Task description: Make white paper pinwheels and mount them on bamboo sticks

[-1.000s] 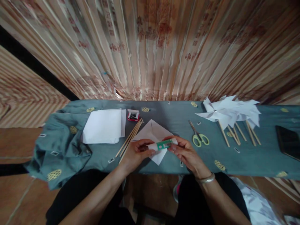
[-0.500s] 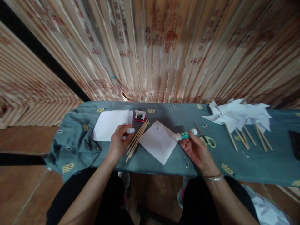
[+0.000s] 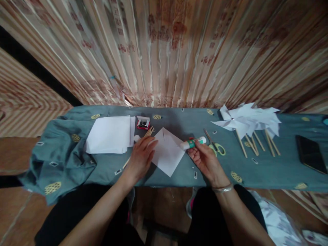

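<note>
Item 1: glue stick (image 3: 193,143), green/white tube, in my R hand (image 3: 206,159), pinched betw. thumb & fingers; lies aslant, white L end at R corner of the sheet; contact w/ paper I can't tell. Contents not visible.

Item 2: white paper sheet (image 3: 170,155), sq., set cornerwise on the cloth-covered counter (image 3: 176,118), btwn my hands; slit visible nr top corner.

Item 3: my L hand (image 3: 142,155), palm down, fingers loosely bent & side by side, over the sticks (image 3: 149,132) & by sheet's L edge; underside hidden, so can't tell if it grips anything.

Item 4: small box (image 3: 140,127), red w/ white flap, open, rear of sticks; holds sm. dark pcs, too tiny to ID.

Item 5: white cap (image 3: 137,138), on counter, just L of L hand.

Item 6: paper stack (image 3: 109,135), white, far L.

Item 7: scissors (image 3: 219,148), green handles, just R of glue stick, partly behind R hand.

Item 8: pinwheels (image 3: 252,119), white, on wooden sticks, overlapping, R rear.

Item 9: plastic bag (image 3: 289,223), translucent, low R, below counter; white crumpled-looking contents, blurred.
</note>
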{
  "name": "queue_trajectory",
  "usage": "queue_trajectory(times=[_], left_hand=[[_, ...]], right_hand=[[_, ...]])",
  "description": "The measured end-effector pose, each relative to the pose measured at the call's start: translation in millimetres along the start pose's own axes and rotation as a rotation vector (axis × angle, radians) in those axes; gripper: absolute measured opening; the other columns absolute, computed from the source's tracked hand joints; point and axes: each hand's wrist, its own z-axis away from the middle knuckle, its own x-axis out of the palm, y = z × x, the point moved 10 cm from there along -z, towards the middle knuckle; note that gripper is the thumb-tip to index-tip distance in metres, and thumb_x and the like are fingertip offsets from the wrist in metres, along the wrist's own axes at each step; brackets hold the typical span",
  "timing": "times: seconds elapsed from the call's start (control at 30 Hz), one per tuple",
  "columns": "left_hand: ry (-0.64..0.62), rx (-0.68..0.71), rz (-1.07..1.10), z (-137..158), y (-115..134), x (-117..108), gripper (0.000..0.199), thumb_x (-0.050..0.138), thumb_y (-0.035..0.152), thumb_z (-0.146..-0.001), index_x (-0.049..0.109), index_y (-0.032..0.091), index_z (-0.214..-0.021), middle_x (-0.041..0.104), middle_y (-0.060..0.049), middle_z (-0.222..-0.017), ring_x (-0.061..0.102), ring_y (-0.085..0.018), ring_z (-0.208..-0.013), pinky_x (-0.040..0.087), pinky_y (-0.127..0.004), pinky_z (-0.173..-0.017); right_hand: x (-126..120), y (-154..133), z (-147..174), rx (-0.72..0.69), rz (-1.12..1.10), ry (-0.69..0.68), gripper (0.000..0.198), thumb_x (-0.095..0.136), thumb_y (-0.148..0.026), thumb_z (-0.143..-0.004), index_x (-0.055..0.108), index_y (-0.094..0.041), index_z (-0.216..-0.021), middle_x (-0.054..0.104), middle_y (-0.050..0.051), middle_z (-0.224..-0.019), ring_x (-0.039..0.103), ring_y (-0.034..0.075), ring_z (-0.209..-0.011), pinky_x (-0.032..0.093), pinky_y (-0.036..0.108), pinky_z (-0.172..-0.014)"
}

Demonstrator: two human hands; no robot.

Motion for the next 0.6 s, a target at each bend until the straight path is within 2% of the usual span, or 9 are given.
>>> queue_trajectory(times=[0.1, 0.2, 0.43, 0.6], left_hand=[[-0.204, 0.067, 0.003, 11, 26, 33, 0.039, 0.045, 0.030, -0.095, 0.053, 0.019, -0.132, 0.047, -0.013, -0.144, 0.031, -0.029, -0.140, 0.031, -0.051, -0.111], [-0.307, 0.057, -0.035, 19, 30, 52, 0.051, 0.052, 0.045, -0.091, 0.048, 0.025, -0.138, 0.038, -0.014, -0.150, 0.020, -0.034, -0.144, 0.023, -0.060, -0.111], [-0.324, 0.035, -0.031, 22, 23, 62, 0.058, 0.051, 0.053, -0.089, 0.044, 0.028, -0.140, 0.034, -0.012, -0.154, 0.017, -0.034, -0.146, 0.019, -0.059, -0.113], [-0.344, 0.028, -0.021, 23, 24, 65, 0.060, 0.055, 0.052, -0.087, 0.042, 0.027, -0.140, 0.031, -0.014, -0.155, 0.019, -0.034, -0.145, 0.019, -0.059, -0.113]], right_hand=[[0, 4, -5, -0.018, 0.060, 0.025, 0.024, 0.083, -0.033, -0.068, 0.070, -0.019, -0.083, 0.072, -0.002, -0.076, 0.063, 0.008, -0.062, 0.054, 0.019, -0.063], [7, 4, -11, -0.081, 0.184, 0.045, 0.027, 0.082, -0.037, -0.068, 0.069, -0.019, -0.085, 0.070, -0.002, -0.074, 0.061, 0.008, -0.061, 0.052, 0.020, -0.062], [43, 1, -8, -0.263, 0.767, -0.078, 0.026, 0.068, -0.041, -0.081, 0.062, -0.021, -0.096, 0.071, 0.004, -0.091, 0.065, 0.018, -0.079, 0.052, 0.031, -0.073], [53, -1, 1, -0.337, 1.112, -0.065, 0.027, 0.060, -0.040, -0.087, 0.059, -0.019, -0.104, 0.071, 0.006, -0.092, 0.064, 0.019, -0.077, 0.049, 0.032, -0.072]])
